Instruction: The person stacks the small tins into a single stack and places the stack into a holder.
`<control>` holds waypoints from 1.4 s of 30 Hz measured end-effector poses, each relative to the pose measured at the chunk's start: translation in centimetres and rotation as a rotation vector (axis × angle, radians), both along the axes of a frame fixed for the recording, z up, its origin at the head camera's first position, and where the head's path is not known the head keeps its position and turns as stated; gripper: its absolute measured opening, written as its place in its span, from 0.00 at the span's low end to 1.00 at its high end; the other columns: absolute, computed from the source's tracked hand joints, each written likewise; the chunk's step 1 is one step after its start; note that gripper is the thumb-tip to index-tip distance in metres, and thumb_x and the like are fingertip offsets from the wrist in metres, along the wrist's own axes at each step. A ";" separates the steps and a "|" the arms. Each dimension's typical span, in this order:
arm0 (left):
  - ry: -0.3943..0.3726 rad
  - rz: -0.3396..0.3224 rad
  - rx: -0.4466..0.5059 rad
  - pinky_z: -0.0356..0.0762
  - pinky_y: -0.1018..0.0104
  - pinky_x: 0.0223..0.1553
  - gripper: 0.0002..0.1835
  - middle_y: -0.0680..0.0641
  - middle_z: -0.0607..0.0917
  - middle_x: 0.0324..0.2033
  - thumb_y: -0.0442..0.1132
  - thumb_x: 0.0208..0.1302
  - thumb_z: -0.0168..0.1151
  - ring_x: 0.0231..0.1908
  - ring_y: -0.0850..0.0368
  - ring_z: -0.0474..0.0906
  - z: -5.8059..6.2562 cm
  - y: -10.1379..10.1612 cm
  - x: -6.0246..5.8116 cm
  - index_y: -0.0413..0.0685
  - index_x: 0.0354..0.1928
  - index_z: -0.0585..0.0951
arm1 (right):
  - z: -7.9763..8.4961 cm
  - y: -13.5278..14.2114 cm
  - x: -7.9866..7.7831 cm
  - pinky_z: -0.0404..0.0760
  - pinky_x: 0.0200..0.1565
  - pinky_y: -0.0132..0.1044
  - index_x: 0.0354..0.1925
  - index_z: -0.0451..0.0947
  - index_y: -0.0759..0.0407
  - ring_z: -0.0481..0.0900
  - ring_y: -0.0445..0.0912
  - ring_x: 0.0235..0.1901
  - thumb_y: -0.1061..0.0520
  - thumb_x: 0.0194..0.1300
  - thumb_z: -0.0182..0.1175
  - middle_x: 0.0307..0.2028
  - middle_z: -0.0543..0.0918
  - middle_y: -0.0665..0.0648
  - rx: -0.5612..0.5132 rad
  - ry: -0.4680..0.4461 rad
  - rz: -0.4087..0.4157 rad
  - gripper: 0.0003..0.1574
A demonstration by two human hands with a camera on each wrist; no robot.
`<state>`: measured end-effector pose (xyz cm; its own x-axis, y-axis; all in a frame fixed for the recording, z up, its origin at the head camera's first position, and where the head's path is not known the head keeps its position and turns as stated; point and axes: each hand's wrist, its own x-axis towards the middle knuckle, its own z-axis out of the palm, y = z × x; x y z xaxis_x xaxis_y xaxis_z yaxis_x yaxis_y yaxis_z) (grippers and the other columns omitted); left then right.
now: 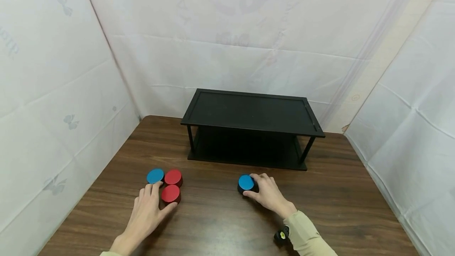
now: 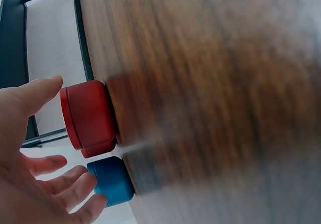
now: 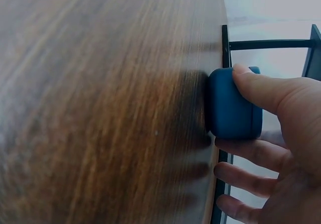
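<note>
Two red round tins [image 1: 171, 194] and a blue round tin [image 1: 155, 176] stand close together at the left of the wooden table. My left hand [image 1: 145, 211] hovers over this group with its fingers spread. In the left wrist view its thumb is apart from the front red tin [image 2: 89, 114], and its fingertips overlap the blue tin [image 2: 116, 180]. Right of the table's middle, my right hand [image 1: 269, 193] pinches another blue round tin [image 1: 246, 183] between thumb and fingers. That tin sits upright at the tabletop in the right wrist view.
Behind the tins stands a black two-level shelf [image 1: 249, 112] with an open lower tier. White sheeting [image 1: 227, 42] hangs around the table [image 1: 213, 224] at the back and sides. A small black device [image 1: 281, 235] is by the right sleeve [image 1: 305, 232].
</note>
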<state>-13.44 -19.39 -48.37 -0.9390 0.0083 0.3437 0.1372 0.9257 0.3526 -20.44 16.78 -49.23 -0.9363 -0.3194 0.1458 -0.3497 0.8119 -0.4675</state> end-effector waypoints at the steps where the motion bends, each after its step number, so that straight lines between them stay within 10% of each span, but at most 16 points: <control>1: -0.021 0.000 0.008 0.71 0.42 0.39 0.39 0.33 0.76 0.47 0.52 0.49 0.73 0.45 0.37 0.72 -0.1 0.0 0.0 0.33 0.56 0.70 | 0.0 0.0 0.0 0.72 0.54 0.54 0.59 0.74 0.64 0.77 0.54 0.49 0.42 0.56 0.68 0.49 0.81 0.63 -0.001 -0.002 -0.001 0.39; 15: -0.192 -0.033 0.073 0.76 0.42 0.47 0.36 0.34 0.78 0.49 0.49 0.53 0.72 0.47 0.40 0.75 -0.3 -0.1 -0.3 0.32 0.57 0.70 | -0.1 0.1 0.0 0.72 0.56 0.56 0.59 0.74 0.65 0.77 0.54 0.49 0.43 0.56 0.69 0.49 0.80 0.63 -0.016 -0.016 -0.004 0.40; 42: -0.276 -0.035 0.153 0.76 0.44 0.53 0.35 0.32 0.77 0.54 0.44 0.55 0.71 0.53 0.39 0.75 0.0 0.1 -1.2 0.33 0.60 0.69 | 0.0 0.2 -0.2 0.74 0.54 0.53 0.58 0.75 0.62 0.77 0.52 0.48 0.42 0.56 0.69 0.48 0.80 0.62 -0.005 -0.027 0.004 0.38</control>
